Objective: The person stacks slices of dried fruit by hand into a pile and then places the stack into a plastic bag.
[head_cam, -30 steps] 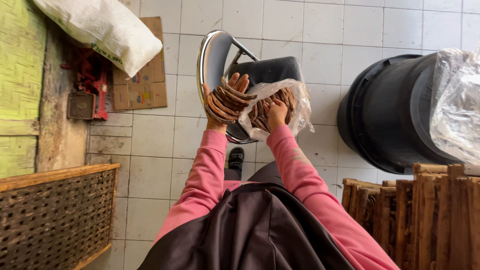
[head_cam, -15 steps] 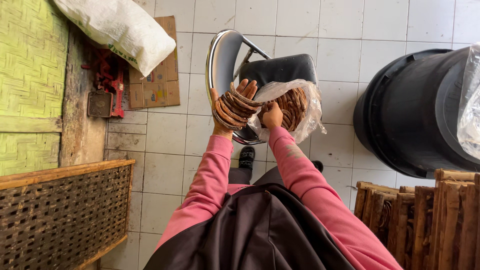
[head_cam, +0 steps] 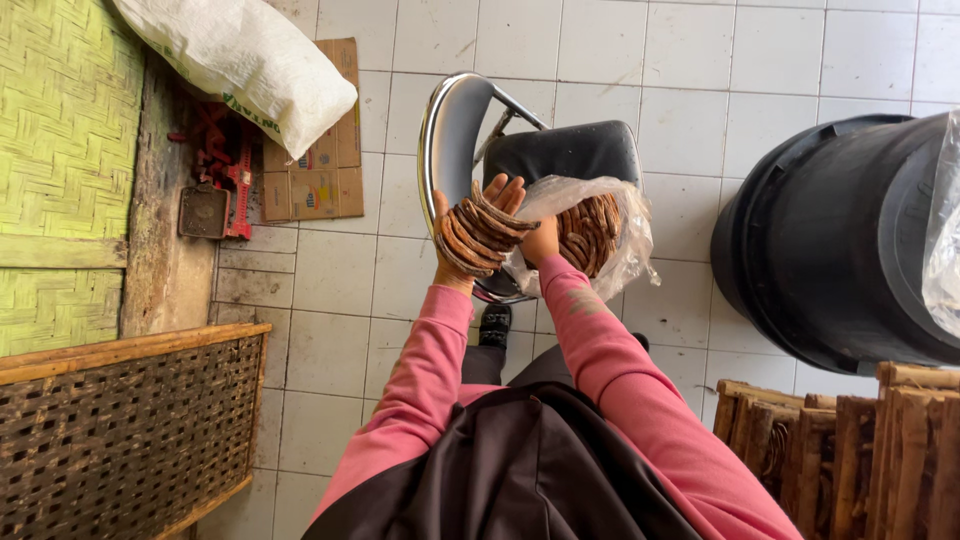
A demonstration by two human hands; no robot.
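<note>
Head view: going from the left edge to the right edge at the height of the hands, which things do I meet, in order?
Green woven mat → cardboard → left hand with a stack of brown rings → right hand → clear plastic bag → black bucket.

Stack of brown curved rings, bunched side by side, cradled upright in the left palm above the chair seat. Just right of it, clear plastic bag, crumpled and open at the mouth, packed with more brown rings and gripped at its near-left edge.
</note>
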